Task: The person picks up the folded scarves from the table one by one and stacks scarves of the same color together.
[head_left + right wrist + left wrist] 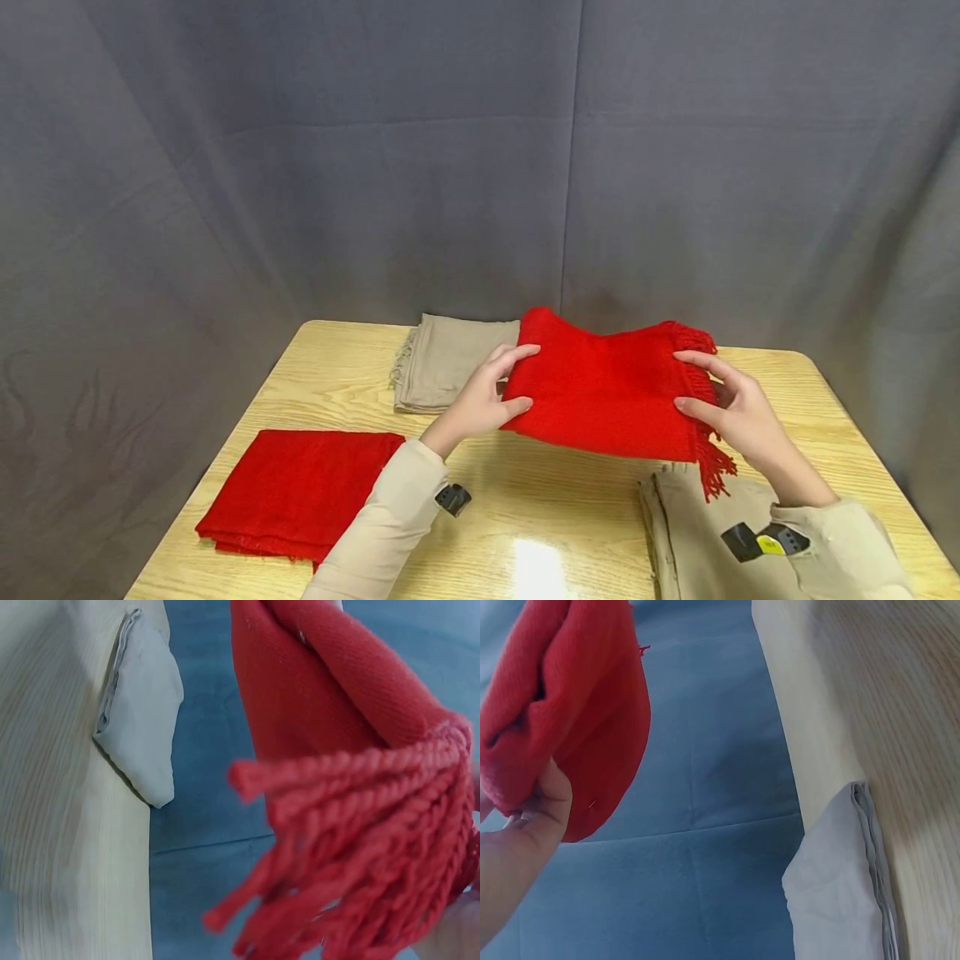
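A folded red scarf (600, 392) with twisted fringe (375, 847) at its right end is held up above the table between both hands. My left hand (487, 396) grips its left edge, thumb on the near face; in the left wrist view the fingers (551, 799) curl under the folded cloth. At the fringed end, my right hand (738, 408) pinches the scarf, with the thumb and a finger on the face toward me. Fringe hides most of the right hand in the right wrist view. The scarf sags slightly between the hands.
On the wooden table (337, 375), a second folded red cloth (300, 492) lies at the left. A folded beige fringed cloth (453, 358) sits at the back, partly behind the held scarf. Another beige cloth (712, 533) is under the right forearm. Grey curtains (450, 167) hang behind.
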Demonstrator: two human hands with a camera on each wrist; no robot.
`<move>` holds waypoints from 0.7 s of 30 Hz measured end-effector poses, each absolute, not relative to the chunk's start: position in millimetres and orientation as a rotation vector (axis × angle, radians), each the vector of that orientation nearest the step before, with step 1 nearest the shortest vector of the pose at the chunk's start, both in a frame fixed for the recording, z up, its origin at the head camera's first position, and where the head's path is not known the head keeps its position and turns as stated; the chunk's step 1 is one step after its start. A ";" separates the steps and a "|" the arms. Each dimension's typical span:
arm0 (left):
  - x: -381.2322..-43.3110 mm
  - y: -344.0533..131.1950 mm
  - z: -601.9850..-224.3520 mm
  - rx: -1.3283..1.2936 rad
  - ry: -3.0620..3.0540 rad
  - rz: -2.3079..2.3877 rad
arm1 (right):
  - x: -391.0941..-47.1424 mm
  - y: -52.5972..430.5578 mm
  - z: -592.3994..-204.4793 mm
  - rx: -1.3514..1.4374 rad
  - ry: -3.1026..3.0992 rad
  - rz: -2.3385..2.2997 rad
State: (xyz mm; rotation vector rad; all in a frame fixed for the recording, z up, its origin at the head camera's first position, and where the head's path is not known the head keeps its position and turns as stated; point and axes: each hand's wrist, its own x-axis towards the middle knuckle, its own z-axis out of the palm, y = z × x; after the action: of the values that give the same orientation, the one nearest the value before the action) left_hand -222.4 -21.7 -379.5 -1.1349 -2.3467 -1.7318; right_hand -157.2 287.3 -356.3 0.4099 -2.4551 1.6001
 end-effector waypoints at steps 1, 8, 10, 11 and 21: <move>-221.9 -22.3 -379.9 -1.139 -2.335 -1.736 | -156.5 286.8 -356.2 0.415 -2.450 1.598; -217.9 -27.8 -378.5 -1.129 -2.319 -1.769 | -152.8 281.1 -356.8 0.443 -2.421 1.577; -211.8 -29.3 -370.4 -1.125 -2.336 -1.774 | -151.6 279.4 -357.2 0.444 -2.422 1.567; -208.4 -29.9 -365.8 -1.126 -2.339 -1.779 | -151.0 278.7 -357.4 0.445 -2.422 1.567; -190.2 -38.5 -348.7 -1.119 -2.354 -1.804 | -144.8 270.2 -359.5 0.483 -2.363 1.654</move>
State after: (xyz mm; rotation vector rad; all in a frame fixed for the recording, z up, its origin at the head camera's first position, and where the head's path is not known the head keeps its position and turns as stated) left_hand -190.2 -38.5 -348.7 -1.1189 -2.3541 -1.8036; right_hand -144.8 270.2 -359.5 0.4834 -2.3629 1.6538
